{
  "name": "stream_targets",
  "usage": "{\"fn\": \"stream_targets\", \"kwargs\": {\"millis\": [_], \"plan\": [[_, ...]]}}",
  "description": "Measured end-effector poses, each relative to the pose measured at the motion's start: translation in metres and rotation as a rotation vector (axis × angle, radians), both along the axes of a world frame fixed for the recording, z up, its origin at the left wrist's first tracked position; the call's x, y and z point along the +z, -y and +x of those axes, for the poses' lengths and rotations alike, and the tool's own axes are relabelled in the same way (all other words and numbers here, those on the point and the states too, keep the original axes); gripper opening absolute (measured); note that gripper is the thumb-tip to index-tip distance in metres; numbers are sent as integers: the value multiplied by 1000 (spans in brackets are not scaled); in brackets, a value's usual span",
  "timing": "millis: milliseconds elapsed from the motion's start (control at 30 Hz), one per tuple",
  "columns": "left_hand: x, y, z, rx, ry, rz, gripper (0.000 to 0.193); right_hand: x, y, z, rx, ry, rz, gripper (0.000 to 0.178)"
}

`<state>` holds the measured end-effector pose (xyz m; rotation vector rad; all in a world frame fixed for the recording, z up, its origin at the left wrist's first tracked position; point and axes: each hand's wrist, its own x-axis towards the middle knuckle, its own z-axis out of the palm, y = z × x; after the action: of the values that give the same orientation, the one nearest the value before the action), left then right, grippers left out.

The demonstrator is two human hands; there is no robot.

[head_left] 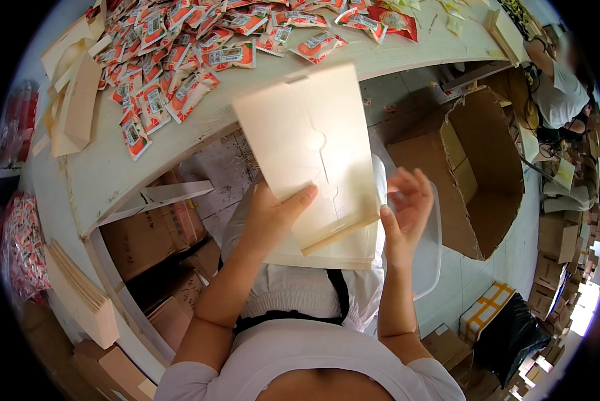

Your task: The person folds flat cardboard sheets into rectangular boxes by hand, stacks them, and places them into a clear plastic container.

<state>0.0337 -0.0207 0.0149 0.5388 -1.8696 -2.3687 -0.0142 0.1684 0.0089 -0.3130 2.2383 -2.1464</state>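
Over my lap I hold a flat cream cardboard carton (286, 127) with a wavy, tab-like cut line down its middle. My left hand (273, 217) grips its lower left part, thumb lying across the face and the fingers hidden behind. At the lower right corner my right hand (407, 210) has its fingers apart and slightly blurred; the thumb is close to the carton's edge, and I cannot tell if it touches. Another cream cardboard piece (347, 257) shows below the carton, across my thighs.
Many small orange-and-white packets (230, 55) are heaped on the worn table (180, 150). Cream cartons (76, 107) stand at its left end, and stacked flat cardboard (83, 294) lies nearer. A large open brown box (484, 180) stands right, beside a translucent bin (433, 260). Another person (560, 87) sits far right.
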Motion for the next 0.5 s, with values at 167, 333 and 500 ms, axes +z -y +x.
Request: {"fn": "stream_targets", "kwargs": {"millis": [167, 333, 500], "plan": [[0, -21, 11, -178, -157, 100, 28, 17, 21, -3, 167, -190, 291, 103], [-3, -17, 16, -372, -275, 83, 32, 16, 33, 3, 338, -60, 238, 116], [-1, -12, 17, -410, -224, 80, 33, 0, 25, 9, 144, -83, 217, 103]]}}
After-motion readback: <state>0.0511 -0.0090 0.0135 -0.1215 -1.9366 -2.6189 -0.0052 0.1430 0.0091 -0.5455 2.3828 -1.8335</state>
